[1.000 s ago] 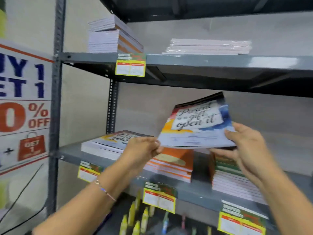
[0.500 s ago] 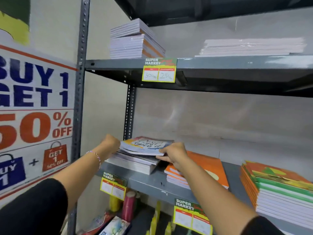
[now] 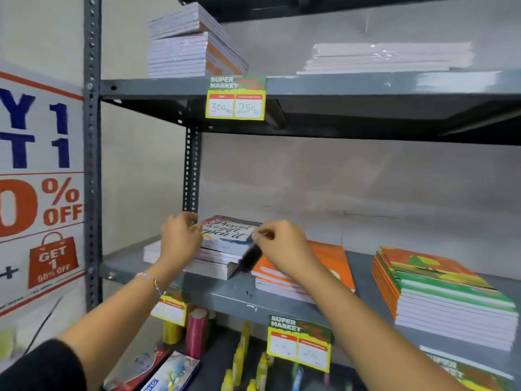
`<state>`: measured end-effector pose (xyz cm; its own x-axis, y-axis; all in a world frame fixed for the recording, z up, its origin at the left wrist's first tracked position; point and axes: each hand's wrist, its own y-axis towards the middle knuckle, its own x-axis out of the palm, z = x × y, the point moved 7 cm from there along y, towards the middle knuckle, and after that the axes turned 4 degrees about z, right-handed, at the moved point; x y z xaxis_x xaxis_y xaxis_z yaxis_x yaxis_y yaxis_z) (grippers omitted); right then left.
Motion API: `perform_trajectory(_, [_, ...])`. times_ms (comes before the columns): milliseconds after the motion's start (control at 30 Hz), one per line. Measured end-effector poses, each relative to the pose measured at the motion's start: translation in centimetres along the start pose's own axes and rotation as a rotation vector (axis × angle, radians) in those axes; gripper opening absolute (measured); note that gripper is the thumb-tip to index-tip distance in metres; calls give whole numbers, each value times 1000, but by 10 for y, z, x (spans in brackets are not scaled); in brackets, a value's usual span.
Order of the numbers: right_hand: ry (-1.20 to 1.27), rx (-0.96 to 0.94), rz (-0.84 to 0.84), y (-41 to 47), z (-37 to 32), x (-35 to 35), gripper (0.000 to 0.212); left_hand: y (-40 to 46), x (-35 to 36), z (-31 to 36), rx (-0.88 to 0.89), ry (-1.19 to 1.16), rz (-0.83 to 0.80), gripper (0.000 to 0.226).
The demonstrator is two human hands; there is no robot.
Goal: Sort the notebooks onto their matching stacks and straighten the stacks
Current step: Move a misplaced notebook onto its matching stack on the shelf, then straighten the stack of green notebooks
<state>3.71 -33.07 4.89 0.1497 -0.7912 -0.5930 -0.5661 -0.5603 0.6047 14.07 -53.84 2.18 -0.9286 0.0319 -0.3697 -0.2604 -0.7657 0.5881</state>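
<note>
A notebook with the cover words "Present is a gift, open it" (image 3: 229, 233) lies on top of the left stack (image 3: 208, 263) on the grey middle shelf (image 3: 225, 299). My left hand (image 3: 180, 241) curls around the notebook's left edge. My right hand (image 3: 282, 246) pinches its right corner with thumb and fingertips. The top notebook sits slightly askew to the stack below it. To the right lie an orange notebook stack (image 3: 334, 261), partly behind my right wrist, and a taller green and orange stack (image 3: 451, 294).
The upper shelf (image 3: 338, 87) holds two white-edged stacks (image 3: 191, 49) (image 3: 389, 59) and a price tag (image 3: 236, 98). Below the middle shelf are yellow bottles (image 3: 239, 359), a pink roll (image 3: 196, 331) and more price tags (image 3: 299, 342). A sale poster (image 3: 39, 193) hangs left of the upright post (image 3: 91, 165).
The notebook went from held up in the air in both hands down onto the left stack. Both hands now rest at its edges, and the view has shifted closer.
</note>
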Motion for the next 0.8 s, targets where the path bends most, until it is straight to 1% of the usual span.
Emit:
perform_trajectory(33, [35,-32,62,-18,3,-26,15,-20,8,21,35,-149,-37,24])
perform_trajectory(100, [24,-107,214,-58,17,-83,14,-68,24,68,113,-394,-154,15])
perform_trajectory(167, [35,-165,382,-96,40,-143,10,-116,47,112,153,-578,-317,11])
perform_trajectory(233, [56,-121,559,-127,74,-202,9,-157,76,151,171,-702,-450,13])
perform_trajectory(300, [66,-3,656,-146,121,-247,11,-193,101,185,192,-745,-551,13])
perform_trajectory(333, [70,66,633,-149,142,-259,10,-207,112,199,223,-722,-585,20])
perform_trajectory(367, [64,129,572,-150,161,-266,14,-219,120,212,266,-678,-611,30])
perform_trajectory(433, [99,199,418,-148,186,-267,32,-234,131,232,365,-551,-638,48])
perform_trajectory(500, [227,229,306,-147,193,-256,41,-243,140,243,475,-464,-639,53])
perform_trajectory(567, [284,193,258,-148,201,-247,52,-246,152,244,555,-411,-635,49])
perform_trajectory(600, [263,173,255,-149,208,-244,52,-247,157,241,576,-389,-632,46])
perform_trajectory(700, [300,168,271,-153,222,-243,36,-247,162,232,578,-372,-584,42])
perform_trajectory(800, [372,173,256,-154,224,-241,33,-246,160,227,547,-420,-514,38])
